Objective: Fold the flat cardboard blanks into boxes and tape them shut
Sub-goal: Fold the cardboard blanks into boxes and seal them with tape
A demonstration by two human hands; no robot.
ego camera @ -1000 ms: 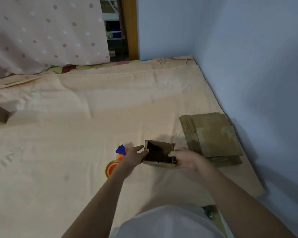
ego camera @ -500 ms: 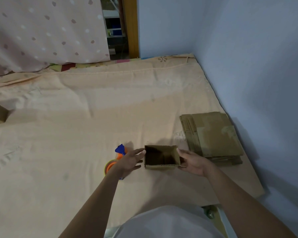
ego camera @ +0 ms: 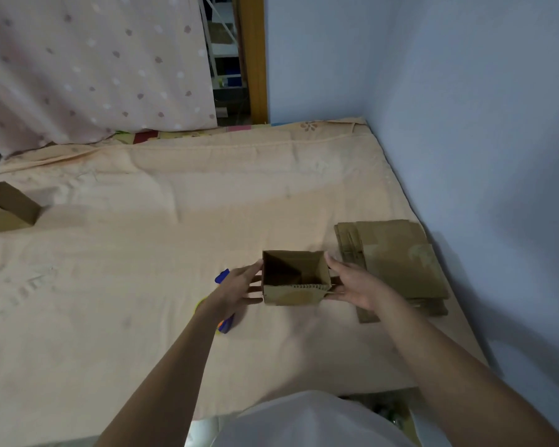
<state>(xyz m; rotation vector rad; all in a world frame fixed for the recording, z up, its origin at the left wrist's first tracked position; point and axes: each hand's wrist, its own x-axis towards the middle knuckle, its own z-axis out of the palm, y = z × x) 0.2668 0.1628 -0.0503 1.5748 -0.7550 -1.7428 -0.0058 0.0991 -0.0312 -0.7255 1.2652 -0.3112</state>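
A small brown cardboard box (ego camera: pixel 296 293) stands open-topped on the peach bedsheet, squared up, its dark inside visible. My left hand (ego camera: pixel 238 290) presses flat against its left wall and my right hand (ego camera: pixel 355 287) against its right wall, so both hold it between them. A stack of flat cardboard blanks (ego camera: pixel 397 262) lies just right of the box, beside the blue wall. An orange and blue tape dispenser (ego camera: pixel 223 317) lies on the sheet under my left wrist, mostly hidden by the arm.
A finished cardboard box (ego camera: pixel 5 206) sits at the far left edge of the bed. A dotted pink curtain (ego camera: pixel 94 66) hangs at the back. The blue wall (ego camera: pixel 481 156) borders the bed on the right.
The box went from a skewed, half-flattened shape to a squared open one. My right hand shifted from its front edge to its right wall, and the left hand flattened against the left wall.
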